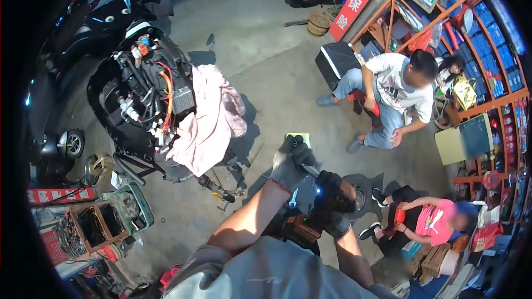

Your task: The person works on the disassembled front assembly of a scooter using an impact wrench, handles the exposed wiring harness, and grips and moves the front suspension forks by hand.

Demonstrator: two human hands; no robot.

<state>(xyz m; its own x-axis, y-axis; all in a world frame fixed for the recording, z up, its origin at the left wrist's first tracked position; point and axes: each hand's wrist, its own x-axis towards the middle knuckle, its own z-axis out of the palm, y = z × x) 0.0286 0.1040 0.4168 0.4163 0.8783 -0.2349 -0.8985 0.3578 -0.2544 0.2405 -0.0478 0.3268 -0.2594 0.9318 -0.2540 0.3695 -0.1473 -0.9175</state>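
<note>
My right hand [336, 218], in a dark glove, is closed around the grip of a cordless impact wrench [339, 189], whose small light glows. Its orange-and-black battery [302, 228] is below. At the tool's front end, a metal socket [312, 171] points toward my left hand [289, 167]. That hand wears a grey and black glove, and its fingers are curled at the socket end; what lies inside them is partly hidden. A spanner [293, 198] shows between my forearms. Just beyond my left fingers is a small pale yellow item [304, 136].
A partly stripped scooter [144, 94] stands at left, a pink cloth [208, 116] draped over it. Two seated people, one in a white shirt [396, 80] and one in a pink shirt [435, 221], are at right. A wheel [360, 196] and parts shelves [499, 127] are also there.
</note>
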